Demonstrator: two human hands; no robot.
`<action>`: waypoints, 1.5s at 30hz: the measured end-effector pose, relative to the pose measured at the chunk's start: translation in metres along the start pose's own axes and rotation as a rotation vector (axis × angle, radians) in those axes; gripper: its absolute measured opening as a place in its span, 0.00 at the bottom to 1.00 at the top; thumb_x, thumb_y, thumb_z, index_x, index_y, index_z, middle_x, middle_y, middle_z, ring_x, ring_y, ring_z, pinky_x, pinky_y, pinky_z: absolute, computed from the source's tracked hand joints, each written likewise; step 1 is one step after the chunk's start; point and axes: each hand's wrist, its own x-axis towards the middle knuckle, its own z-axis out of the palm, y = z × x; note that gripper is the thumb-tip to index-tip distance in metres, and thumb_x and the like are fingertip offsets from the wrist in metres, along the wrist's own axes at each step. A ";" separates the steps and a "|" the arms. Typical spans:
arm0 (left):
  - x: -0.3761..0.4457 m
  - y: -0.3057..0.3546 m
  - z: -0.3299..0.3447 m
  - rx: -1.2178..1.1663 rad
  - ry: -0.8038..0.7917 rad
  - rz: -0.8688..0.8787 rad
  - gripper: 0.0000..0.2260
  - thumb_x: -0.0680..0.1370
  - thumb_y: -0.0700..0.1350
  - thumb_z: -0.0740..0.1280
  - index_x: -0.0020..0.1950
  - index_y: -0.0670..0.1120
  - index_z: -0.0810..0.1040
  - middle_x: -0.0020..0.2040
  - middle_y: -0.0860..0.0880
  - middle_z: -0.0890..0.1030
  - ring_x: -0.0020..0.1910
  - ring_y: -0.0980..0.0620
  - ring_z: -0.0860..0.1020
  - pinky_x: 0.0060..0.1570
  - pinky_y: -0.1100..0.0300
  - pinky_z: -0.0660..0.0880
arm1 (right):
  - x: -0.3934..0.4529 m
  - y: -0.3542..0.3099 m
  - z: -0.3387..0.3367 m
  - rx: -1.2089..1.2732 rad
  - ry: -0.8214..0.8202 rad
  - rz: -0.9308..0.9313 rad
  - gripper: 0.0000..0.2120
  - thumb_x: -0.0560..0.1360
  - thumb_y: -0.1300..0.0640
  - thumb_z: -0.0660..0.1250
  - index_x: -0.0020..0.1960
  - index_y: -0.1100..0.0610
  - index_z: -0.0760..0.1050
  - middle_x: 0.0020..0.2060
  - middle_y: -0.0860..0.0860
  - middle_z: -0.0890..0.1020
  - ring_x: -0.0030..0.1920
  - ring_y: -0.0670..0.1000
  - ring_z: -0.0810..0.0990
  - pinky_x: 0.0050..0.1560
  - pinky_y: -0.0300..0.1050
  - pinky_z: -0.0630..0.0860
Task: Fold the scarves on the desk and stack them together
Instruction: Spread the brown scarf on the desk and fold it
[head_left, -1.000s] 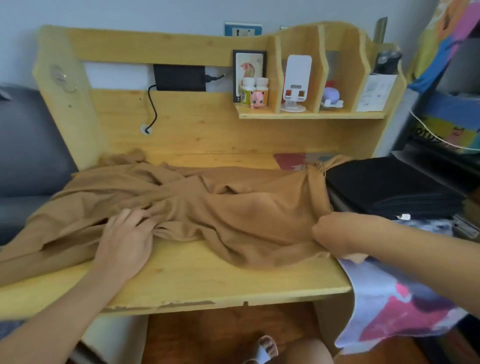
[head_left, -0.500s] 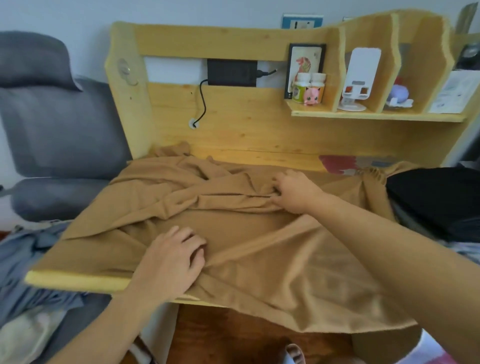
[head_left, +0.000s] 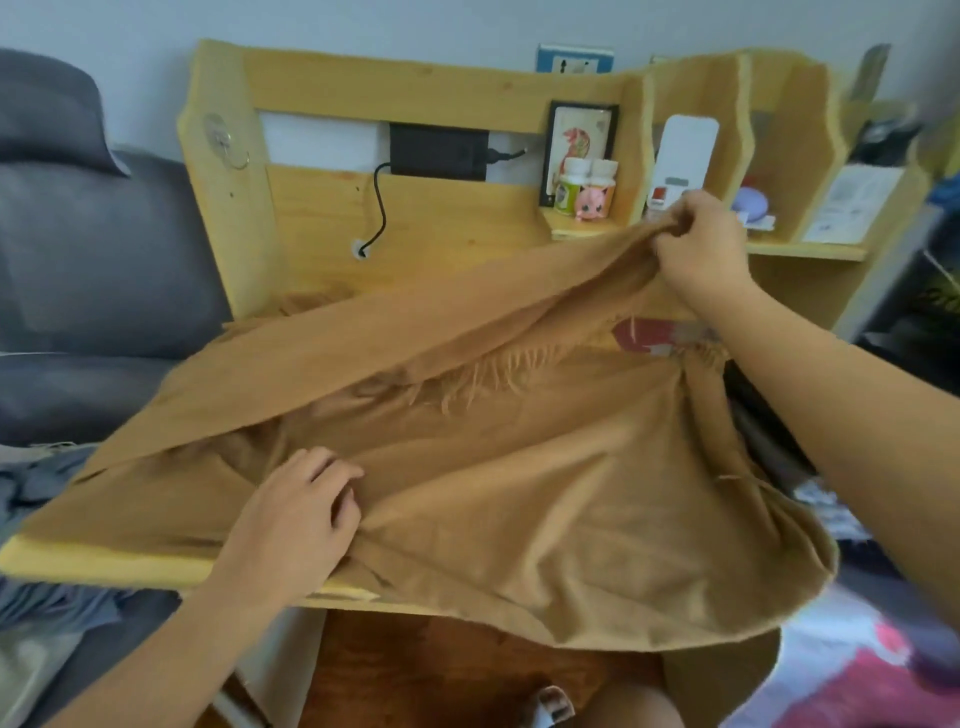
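Left hand (head_left: 296, 525) sits on the tan scarf (head_left: 519, 493) near the front edge of the bench (head_left: 104, 564), same spot as half a second ago. Fingers loosely curled, bunching a small ridge of cloth and pinning it; this grip looks more like a press with a light pinch than a full grasp. Middle: the scarf covers most of the bench, front part drooping over the edge, fringe (head_left: 488, 376) now exposed under the raised layer. Right hand (head_left: 698, 244) was down on the cloth mid-bench a moment ago; now it is up in front of the shelf (head_left: 805, 249), grip pinched tight on a gathered scarf edge. That edge runs as a taut band diagonally from my right grip down to the far-left corner. So the top layer is peeled off the heap, which I judge means I'm still spreading the scarf out, no fold made yet. Dark folded cloth (head_left: 763, 431) lies right of the scarf, mostly hidden by my arm.
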 end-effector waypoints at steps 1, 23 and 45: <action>-0.003 0.002 -0.002 0.022 0.060 0.030 0.18 0.79 0.48 0.57 0.55 0.42 0.84 0.52 0.48 0.77 0.51 0.46 0.77 0.51 0.49 0.78 | -0.011 0.001 -0.011 0.000 -0.050 -0.064 0.07 0.73 0.65 0.66 0.43 0.55 0.71 0.45 0.53 0.80 0.48 0.54 0.77 0.46 0.48 0.72; 0.048 0.201 0.074 -0.291 -0.045 0.376 0.09 0.75 0.48 0.70 0.55 0.49 0.80 0.52 0.52 0.80 0.53 0.48 0.78 0.46 0.50 0.78 | -0.296 0.064 -0.067 -0.229 0.195 0.334 0.12 0.73 0.62 0.71 0.55 0.54 0.76 0.57 0.52 0.72 0.57 0.52 0.67 0.56 0.46 0.66; 0.073 0.169 0.041 -1.847 0.030 -0.958 0.10 0.81 0.33 0.62 0.58 0.44 0.78 0.50 0.38 0.84 0.47 0.42 0.84 0.51 0.48 0.82 | -0.203 -0.006 -0.003 0.122 -0.577 0.129 0.22 0.76 0.59 0.70 0.68 0.46 0.74 0.60 0.46 0.74 0.55 0.43 0.76 0.58 0.39 0.75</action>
